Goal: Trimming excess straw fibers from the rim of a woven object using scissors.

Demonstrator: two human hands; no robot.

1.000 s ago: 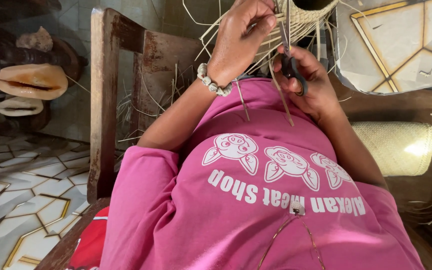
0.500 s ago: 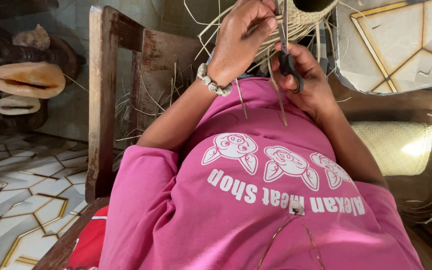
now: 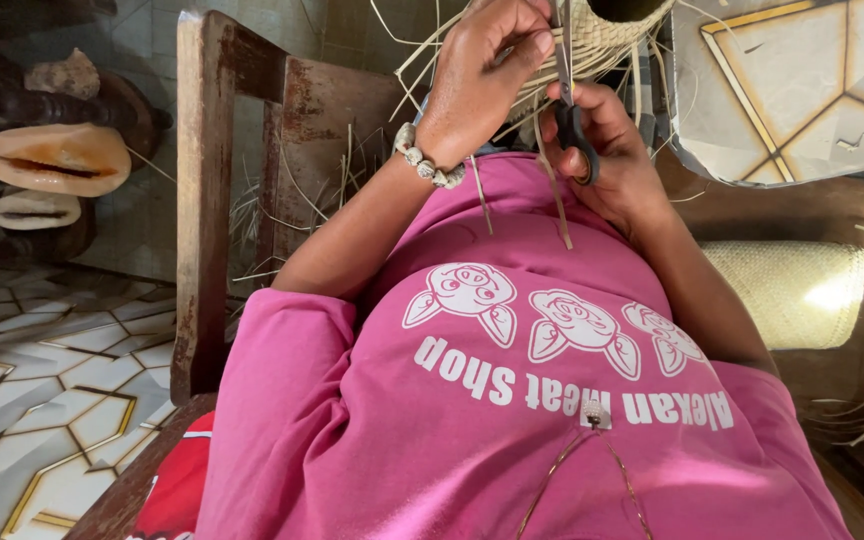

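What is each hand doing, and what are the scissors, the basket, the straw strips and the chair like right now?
Left hand: raised, fingers pinching strips at the basket's edge.
Right hand: gripping the scissors by their dark handles.
Scissors: blades upright, pointing into the weave; open or closed cannot be told.
Woven basket: unfinished, loose ends sticking out.
Straw strips: hanging loose over the pink shirt.
Wooden chair: upright, worn, nobody on it.

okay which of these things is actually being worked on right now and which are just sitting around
In use: woven basket; loose straw strands; scissors in right hand; left hand pinching strands.

Lying about: wooden chair; woven mat; shells.
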